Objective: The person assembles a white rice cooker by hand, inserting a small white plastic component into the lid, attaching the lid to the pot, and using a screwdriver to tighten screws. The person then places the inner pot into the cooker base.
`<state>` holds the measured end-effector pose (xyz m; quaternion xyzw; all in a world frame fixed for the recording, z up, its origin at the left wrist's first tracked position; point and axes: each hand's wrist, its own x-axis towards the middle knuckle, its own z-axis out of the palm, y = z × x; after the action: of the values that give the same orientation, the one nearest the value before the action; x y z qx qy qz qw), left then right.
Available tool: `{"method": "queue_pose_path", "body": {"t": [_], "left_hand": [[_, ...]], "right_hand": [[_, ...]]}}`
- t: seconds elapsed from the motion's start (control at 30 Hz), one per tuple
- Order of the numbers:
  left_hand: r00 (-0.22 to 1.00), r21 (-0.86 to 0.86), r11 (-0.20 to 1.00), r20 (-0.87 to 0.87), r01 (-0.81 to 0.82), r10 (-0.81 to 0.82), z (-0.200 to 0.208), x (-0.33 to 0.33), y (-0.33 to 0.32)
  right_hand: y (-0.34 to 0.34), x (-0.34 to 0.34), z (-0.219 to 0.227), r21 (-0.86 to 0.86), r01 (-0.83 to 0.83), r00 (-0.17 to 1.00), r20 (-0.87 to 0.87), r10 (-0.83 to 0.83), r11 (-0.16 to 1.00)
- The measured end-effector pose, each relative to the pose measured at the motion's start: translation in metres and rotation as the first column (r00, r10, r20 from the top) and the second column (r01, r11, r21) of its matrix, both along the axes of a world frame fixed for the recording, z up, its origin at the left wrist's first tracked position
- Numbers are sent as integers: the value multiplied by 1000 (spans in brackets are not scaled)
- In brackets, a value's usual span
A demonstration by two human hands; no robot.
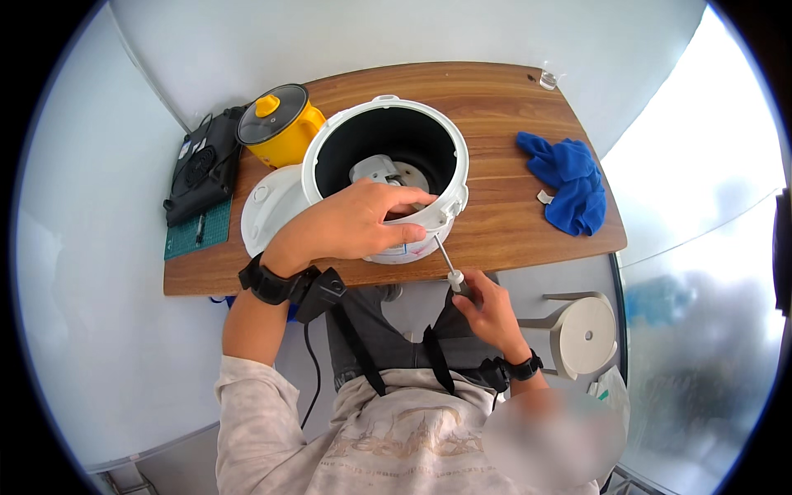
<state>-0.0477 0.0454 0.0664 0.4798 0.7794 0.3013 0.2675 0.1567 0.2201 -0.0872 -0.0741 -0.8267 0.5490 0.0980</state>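
Note:
A white cooker body point(460, 157) with a dark round cavity stands at the table's near side, apparently a pressure or rice cooker. Light grey and white parts point(378, 168) show at the bottom of its cavity. My left hand point(355, 221) is closed over the near rim, fingers inside and thumb on the outer wall. A screwdriver point(455, 280) with a pale collar and dark handle is held in my right hand point(492, 318), just off the table's front edge. Its tip meets the cooker's near outer side; the exact contact point is too small to make out.
A white lid-like piece point(262, 202) lies left of the cooker. Behind it stands a yellow pot point(285, 140) with a glass lid. A black device point(202, 169) rests on a green mat point(186, 241). Rightward are a blue cloth point(569, 181), a glass point(548, 80) and a stool point(584, 336).

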Motion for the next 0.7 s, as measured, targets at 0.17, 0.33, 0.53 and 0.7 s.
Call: {"method": "queue_pose_path", "body": {"t": [0.17, 0.33, 0.53, 0.7], "left_hand": [[999, -11, 1000, 48, -7, 8, 3, -1, 1], [999, -40, 999, -37, 16, -17, 7, 0, -3], [950, -213, 973, -278, 86, -144, 20, -16, -32], [958, -204, 975, -251, 87, -138, 17, -24, -43]], "right_hand": [[1, 2, -3, -44, -16, 1000, -8, 16, 999], [3, 4, -15, -53, -56, 998, -1, 56, 997], [22, 26, -26, -57, -60, 996, 57, 63, 997], [44, 43, -25, -95, -27, 993, 112, 38, 995]]}}
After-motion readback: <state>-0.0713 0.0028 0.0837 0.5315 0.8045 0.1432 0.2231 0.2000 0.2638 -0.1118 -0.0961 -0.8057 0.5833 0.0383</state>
